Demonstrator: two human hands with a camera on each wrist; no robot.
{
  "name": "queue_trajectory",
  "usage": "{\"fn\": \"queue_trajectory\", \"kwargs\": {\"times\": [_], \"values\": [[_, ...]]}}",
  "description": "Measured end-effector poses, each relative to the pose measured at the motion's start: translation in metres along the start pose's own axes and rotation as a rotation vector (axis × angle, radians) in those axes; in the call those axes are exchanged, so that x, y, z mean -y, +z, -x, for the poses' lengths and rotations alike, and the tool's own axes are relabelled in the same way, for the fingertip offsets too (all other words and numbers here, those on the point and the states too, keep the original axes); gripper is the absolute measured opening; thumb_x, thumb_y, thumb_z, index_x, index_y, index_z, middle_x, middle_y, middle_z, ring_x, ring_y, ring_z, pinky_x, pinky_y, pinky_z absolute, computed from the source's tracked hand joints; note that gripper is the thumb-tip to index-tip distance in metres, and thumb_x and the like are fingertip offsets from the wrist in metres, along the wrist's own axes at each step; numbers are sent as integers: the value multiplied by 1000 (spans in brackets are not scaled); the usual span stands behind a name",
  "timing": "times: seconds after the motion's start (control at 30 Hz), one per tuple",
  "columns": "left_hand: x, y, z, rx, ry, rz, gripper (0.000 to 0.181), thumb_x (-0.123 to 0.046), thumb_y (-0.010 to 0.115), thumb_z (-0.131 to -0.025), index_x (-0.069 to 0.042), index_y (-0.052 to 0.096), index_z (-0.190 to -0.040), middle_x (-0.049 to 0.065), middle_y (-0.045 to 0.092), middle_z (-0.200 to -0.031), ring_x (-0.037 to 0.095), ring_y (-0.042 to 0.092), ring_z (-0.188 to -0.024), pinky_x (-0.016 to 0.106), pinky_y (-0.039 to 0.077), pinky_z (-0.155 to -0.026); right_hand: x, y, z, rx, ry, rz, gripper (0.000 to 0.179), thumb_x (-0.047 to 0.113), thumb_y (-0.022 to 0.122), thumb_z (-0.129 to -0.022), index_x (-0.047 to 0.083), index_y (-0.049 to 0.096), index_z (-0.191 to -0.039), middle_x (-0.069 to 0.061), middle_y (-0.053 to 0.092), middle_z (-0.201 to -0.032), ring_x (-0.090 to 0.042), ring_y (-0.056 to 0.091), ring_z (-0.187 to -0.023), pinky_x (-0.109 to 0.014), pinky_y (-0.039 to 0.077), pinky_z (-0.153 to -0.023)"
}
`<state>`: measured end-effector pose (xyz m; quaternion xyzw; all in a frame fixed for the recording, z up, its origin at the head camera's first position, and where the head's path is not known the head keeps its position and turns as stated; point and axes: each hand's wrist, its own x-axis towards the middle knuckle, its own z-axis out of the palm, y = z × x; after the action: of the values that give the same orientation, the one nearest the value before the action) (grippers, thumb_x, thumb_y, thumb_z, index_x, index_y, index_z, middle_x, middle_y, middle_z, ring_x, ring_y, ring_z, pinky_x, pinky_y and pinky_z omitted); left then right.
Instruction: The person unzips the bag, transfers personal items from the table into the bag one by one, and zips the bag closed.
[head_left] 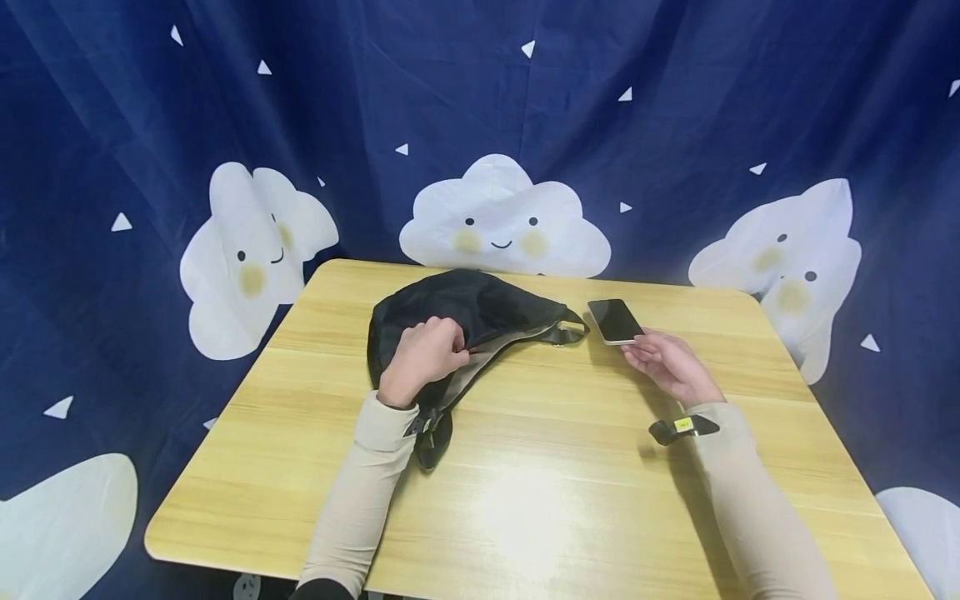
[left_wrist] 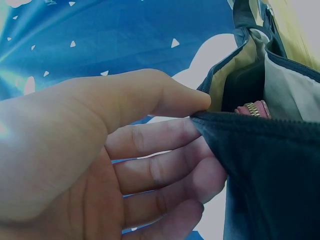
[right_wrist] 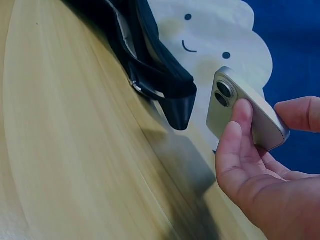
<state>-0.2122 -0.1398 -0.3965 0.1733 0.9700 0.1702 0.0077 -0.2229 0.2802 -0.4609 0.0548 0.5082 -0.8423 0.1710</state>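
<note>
A black bag [head_left: 480,304] with a pale lining lies on the table, its zipped mouth spread apart. My left hand [head_left: 427,354] pinches the edge of that mouth between thumb and fingers, as the left wrist view shows close up. Inside the bag a pink item with a gold zipper [left_wrist: 253,109] peeks over the rim; the rest of it is hidden. To the right of the bag, my right hand [head_left: 670,362] holds a smartphone [head_left: 615,321] by its near end, dark screen up. In the right wrist view the phone's pale back [right_wrist: 250,112] shows two camera lenses.
The wooden table [head_left: 570,500] has rounded corners and a bright glare near its front. Behind it hangs a dark blue curtain [head_left: 480,92] with smiling clouds. A strap end with a buckle [head_left: 572,327] sticks out at the bag's right tip, near the phone.
</note>
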Motion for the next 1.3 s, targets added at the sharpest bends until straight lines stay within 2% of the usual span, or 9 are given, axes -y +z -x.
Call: {"fn": "queue_trajectory", "kwargs": {"times": [0.27, 0.4, 0.67, 0.83, 1.07, 1.2, 1.3], "values": [[0, 0, 0, -9, 2, -4, 32, -19, 70, -86, -20, 56, -57, -7, 46, -56, 18, 52, -56, 34, 37, -53, -2, 3, 2, 13, 16, 10, 21, -3, 46, -105, 2, 56, -122, -8, 76, -105, -17, 74, -96, -29, 57, -92], [0, 0, 0, -5, -3, -6, 31, -20, 70, -87, -20, 58, -58, -6, 49, -58, 18, 54, -57, 34, 38, -54, -2, 11, 7, 47, 10, 38, 22, -4, 44, -105, 1, 54, -124, -9, 76, -104, -17, 74, -96, -29, 57, -92], [-1, -1, 0, -1, -5, -8, 32, -19, 70, -87, -20, 58, -58, -7, 47, -57, 18, 53, -56, 34, 37, -53, -4, 22, 14, 118, 3, 78, 26, -4, 40, -106, 4, 62, -116, -8, 78, -104, -18, 76, -98, -29, 57, -93], [-1, -1, 0, -1, -3, -10, 33, -19, 70, -87, -20, 57, -57, -7, 45, -56, 18, 52, -55, 33, 36, -52, -7, 28, 18, 154, -3, 122, 24, -3, 40, -106, 5, 59, -119, -6, 78, -105, -15, 76, -95, -28, 57, -93], [-1, -1, -1, -2, -5, -12, 33, -20, 70, -88, -20, 58, -57, -7, 46, -56, 17, 53, -55, 33, 37, -53, -10, 39, 26, 180, 21, 121, 19, -2, 41, -106, 6, 48, -121, -5, 77, -105, -15, 74, -98, -30, 57, -97], [-1, -1, -1, -4, -1, -15, 32, -21, 70, -88, -20, 59, -58, -7, 47, -56, 17, 53, -56, 34, 38, -53, -13, 45, 31, 190, 32, 141, 23, -2, 41, -105, 8, 41, -125, -3, 76, -105, -14, 74, -95, -29, 57, -96], [-1, -1, -1, -10, 1, -15, 32, -21, 70, -87, -20, 59, -58, -7, 48, -56, 18, 54, -56, 34, 38, -53, -15, 49, 34, 210, 35, 145, 26, -3, 41, -104, 7, 43, -127, -3, 75, -108, -13, 74, -96, -29, 57, -96]]}}
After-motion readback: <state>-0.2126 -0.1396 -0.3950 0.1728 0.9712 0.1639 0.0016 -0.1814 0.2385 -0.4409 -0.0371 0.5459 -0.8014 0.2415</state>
